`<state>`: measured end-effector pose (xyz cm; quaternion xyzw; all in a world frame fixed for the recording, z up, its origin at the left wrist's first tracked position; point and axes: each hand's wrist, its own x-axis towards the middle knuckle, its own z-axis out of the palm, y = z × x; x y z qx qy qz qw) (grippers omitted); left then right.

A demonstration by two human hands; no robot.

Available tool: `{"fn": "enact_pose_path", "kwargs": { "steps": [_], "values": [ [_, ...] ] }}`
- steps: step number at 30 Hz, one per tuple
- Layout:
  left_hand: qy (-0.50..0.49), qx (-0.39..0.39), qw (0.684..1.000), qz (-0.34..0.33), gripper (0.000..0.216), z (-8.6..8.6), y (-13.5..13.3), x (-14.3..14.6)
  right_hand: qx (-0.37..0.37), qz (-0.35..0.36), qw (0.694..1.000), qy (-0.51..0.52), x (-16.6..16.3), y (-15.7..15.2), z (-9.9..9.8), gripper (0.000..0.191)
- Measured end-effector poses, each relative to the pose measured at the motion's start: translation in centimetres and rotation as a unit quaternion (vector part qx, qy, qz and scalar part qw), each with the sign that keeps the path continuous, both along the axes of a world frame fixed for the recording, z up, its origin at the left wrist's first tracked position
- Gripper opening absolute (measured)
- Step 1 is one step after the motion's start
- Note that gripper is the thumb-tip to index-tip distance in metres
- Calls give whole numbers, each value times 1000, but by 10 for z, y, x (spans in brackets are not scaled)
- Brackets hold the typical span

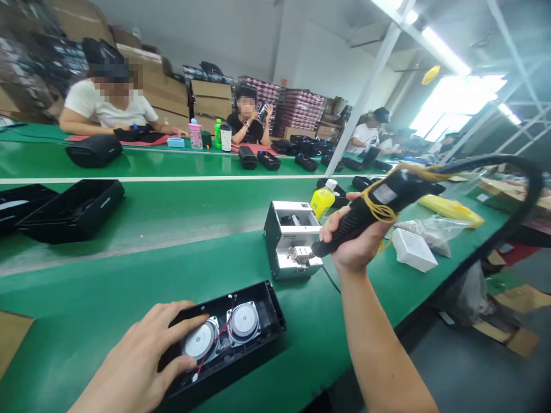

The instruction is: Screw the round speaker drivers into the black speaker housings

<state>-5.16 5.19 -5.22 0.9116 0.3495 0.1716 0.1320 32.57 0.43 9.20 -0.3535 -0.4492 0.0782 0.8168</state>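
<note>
Your left hand (142, 355) lies open, fingers spread over the near end of the black speaker housing (272, 312), pressing rather than gripping. That looks meant to stop the shell sliding on the green bench (172, 258). The housing sits open side up at the bench's near edge, its 2 round drivers (243, 321) exposed. Beyond it, your right hand (355, 244) is closed around the electric screwdriver (370, 209), tilted so its tip meets the grey screw feeder (286, 235). Just behind stand a yellow bottle (322, 199) and a white box (414, 249). Farther off, other people (247, 117) sit across the belt.
</note>
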Motion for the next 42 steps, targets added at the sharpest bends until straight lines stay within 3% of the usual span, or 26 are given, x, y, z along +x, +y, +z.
{"fn": "enact_pose_path", "kwargs": {
  "steps": [7,13,19,24,27,30,35,38,42],
  "values": [
    [-9,11,1000,-1,41,-11,5,-3,-35,35,999,-21,10,12,-18,63],
    [-8,15,1000,2,42,-12,1,-5,-33,40,998,-24,12,13,-22,67],
    [13,-13,1000,-20,45,1,2,-6,-53,48,997,-28,7,2,-19,81],
    [-41,-40,998,-30,54,13,-8,-19,-67,59,996,-29,-9,-14,-13,80],
    [-63,-44,997,-10,68,14,-24,-28,-55,91,994,-15,-25,-22,-2,74],
    [-53,-66,996,-3,80,19,-39,-30,-41,170,985,4,-49,-24,13,67],
    [-66,-100,993,15,76,29,-47,-19,-55,309,948,47,-107,-16,27,57],
    [-90,-100,991,12,72,31,-47,-15,-54,372,922,89,-148,-8,19,58],
    [-88,-83,993,7,68,33,-48,-14,-61,432,894,103,-190,0,-6,65]
  ]
}}
